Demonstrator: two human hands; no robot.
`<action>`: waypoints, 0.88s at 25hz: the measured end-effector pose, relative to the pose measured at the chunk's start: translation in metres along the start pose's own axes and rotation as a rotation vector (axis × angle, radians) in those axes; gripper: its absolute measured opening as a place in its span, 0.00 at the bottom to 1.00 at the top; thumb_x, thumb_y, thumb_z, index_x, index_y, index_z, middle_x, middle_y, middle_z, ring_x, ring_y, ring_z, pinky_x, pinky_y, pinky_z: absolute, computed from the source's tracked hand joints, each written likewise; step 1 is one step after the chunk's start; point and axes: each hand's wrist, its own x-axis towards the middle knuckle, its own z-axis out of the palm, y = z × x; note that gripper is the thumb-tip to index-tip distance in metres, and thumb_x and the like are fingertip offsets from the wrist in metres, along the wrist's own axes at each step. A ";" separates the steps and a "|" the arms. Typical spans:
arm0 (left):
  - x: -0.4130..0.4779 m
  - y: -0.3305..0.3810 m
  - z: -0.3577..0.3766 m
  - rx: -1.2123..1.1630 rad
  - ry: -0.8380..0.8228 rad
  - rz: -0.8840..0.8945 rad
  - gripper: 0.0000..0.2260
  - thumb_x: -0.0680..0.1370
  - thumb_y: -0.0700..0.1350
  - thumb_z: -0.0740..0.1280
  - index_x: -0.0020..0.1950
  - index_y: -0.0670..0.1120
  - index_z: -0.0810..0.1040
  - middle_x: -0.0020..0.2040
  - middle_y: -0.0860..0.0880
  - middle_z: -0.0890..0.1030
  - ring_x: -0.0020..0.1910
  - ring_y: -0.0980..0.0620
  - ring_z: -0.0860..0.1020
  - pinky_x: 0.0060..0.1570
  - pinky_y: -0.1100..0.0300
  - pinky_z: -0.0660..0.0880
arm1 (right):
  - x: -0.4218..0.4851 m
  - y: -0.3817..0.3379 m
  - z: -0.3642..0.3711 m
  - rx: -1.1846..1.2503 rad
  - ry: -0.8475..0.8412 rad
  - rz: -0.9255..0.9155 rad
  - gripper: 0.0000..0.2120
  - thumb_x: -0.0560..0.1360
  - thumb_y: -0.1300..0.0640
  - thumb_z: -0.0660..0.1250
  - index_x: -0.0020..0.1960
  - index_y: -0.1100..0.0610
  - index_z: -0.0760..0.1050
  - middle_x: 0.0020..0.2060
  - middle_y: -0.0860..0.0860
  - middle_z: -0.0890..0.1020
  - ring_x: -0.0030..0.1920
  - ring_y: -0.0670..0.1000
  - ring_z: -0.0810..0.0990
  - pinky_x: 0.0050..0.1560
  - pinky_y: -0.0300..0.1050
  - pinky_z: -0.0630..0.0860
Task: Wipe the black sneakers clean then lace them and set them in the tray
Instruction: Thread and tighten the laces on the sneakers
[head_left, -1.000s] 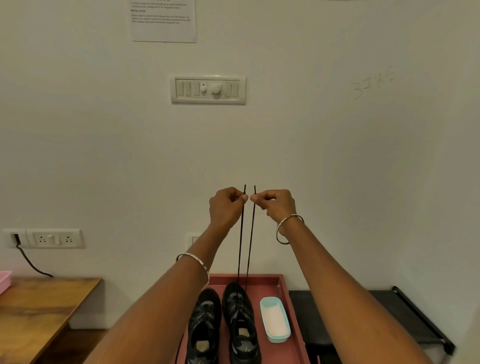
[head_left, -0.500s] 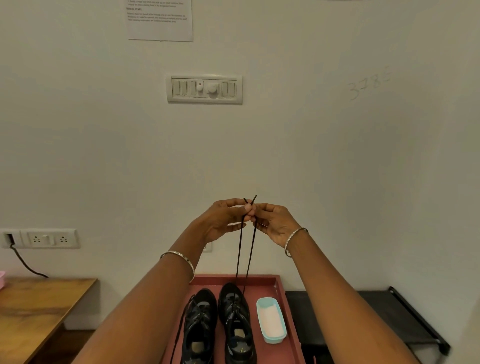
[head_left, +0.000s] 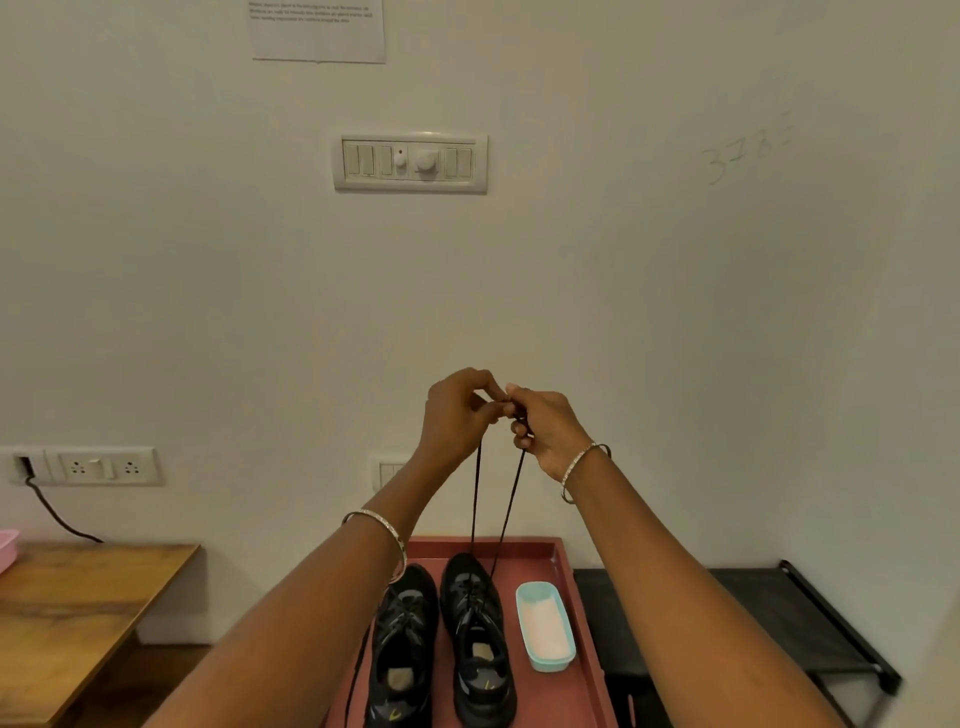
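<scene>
Left hand (head_left: 457, 415) and right hand (head_left: 545, 431) are raised, fingertips touching, and each pinches one end of the lace (head_left: 475, 499). Both strands run taut down to the right sneaker (head_left: 478, 639), which sits in the tray (head_left: 558, 551) beside the left sneaker (head_left: 402, 649). Looks like I'm evening the ends: match lengths and pull gently so the shoe doesn't lift. The tub (head_left: 544, 623) is just right of the shoe and the wall is close ahead. Open room is up and toward me.

We cannot read the tiny print on the white paper sheet (head_left: 318, 39), cropped by the top edge. The bottom edge cuts the heel of the left black sneaker (head_left: 402, 623) and the red rectangular tray (head_left: 519, 545).
</scene>
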 end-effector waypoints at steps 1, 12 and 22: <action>-0.002 -0.003 0.001 0.139 0.006 0.130 0.04 0.73 0.38 0.74 0.40 0.44 0.81 0.37 0.50 0.82 0.32 0.53 0.80 0.37 0.56 0.78 | 0.002 -0.001 0.001 -0.014 -0.006 0.057 0.09 0.80 0.58 0.65 0.43 0.62 0.77 0.31 0.52 0.74 0.24 0.46 0.65 0.23 0.38 0.61; 0.015 -0.001 -0.002 -0.039 -0.090 -0.226 0.06 0.76 0.38 0.71 0.42 0.42 0.75 0.40 0.44 0.83 0.39 0.48 0.82 0.41 0.52 0.80 | -0.012 0.030 -0.010 -0.478 0.108 -0.548 0.14 0.75 0.48 0.73 0.42 0.60 0.82 0.38 0.51 0.84 0.38 0.48 0.82 0.42 0.41 0.81; 0.029 0.000 -0.018 -0.359 -0.130 -0.657 0.04 0.76 0.38 0.72 0.45 0.41 0.78 0.46 0.43 0.85 0.46 0.47 0.84 0.54 0.49 0.79 | -0.003 0.028 -0.005 -0.856 0.181 -0.753 0.15 0.73 0.43 0.74 0.43 0.56 0.83 0.37 0.48 0.84 0.38 0.46 0.81 0.39 0.37 0.76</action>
